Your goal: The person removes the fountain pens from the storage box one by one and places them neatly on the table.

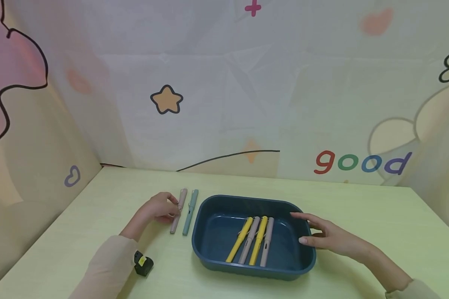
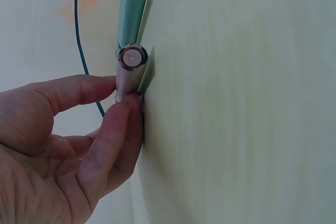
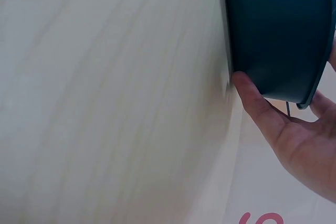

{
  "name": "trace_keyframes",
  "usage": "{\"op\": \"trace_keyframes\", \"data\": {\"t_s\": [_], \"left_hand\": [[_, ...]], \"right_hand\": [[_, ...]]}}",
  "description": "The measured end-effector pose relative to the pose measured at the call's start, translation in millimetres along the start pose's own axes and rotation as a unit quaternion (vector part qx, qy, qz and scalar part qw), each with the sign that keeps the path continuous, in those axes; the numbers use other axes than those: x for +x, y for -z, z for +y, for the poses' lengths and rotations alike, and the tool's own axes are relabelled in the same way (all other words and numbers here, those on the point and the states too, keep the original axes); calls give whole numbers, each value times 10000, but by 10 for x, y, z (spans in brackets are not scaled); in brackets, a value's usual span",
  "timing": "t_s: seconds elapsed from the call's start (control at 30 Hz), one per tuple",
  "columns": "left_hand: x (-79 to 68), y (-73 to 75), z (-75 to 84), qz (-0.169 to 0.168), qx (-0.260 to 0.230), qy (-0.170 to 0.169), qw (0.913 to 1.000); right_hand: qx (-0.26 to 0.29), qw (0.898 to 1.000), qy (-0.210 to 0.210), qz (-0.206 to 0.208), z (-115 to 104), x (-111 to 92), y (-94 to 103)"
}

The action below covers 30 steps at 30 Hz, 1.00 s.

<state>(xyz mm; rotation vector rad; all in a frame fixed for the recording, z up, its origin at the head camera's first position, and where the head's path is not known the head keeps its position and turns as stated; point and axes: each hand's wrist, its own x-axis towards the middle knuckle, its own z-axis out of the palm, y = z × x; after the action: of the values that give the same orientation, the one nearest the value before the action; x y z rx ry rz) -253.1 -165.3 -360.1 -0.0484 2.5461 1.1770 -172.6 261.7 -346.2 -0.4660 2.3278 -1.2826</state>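
My left hand (image 1: 164,206) pinches a pale mauve pen (image 1: 181,199) between thumb and fingers, left of the tray. In the left wrist view the round end of that mauve pen (image 2: 132,57) points at the camera, fingertips at its sides. Beside it lies a teal pen (image 1: 190,212), roughly parallel. My right hand (image 1: 334,236) holds the right end of a dark blue tray (image 1: 213,232), some fingers over the rim and others against its outer wall. Inside the tray, two yellow pens (image 1: 259,238) and two mauve pens (image 1: 267,241) lie side by side.
The pale wood-grain table (image 1: 359,203) runs back to a printed cloth backdrop (image 1: 217,104). A small black camera (image 1: 144,264) sits at the left wrist, close above the table.
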Motion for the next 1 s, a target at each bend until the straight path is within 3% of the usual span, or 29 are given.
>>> {"op": "trace_keyframes", "data": {"t_s": [0.4,0.57,0.77,1.0], "left_hand": [[-37,92,-74,-68,-41,-174,9998],[-129,125,-67,136,-142,-379,9991],[-292,103,15,556,-452,-916,9932],[-463,-36,223,697,-857,-1650,9801]], "right_hand": [[-24,9999,104,25,27,-2,-25],[-56,9998,155,74,28,-10,-37],[-50,9998,187,70,29,-4,-48],[-161,9996,149,179,35,-28,-33]]}}
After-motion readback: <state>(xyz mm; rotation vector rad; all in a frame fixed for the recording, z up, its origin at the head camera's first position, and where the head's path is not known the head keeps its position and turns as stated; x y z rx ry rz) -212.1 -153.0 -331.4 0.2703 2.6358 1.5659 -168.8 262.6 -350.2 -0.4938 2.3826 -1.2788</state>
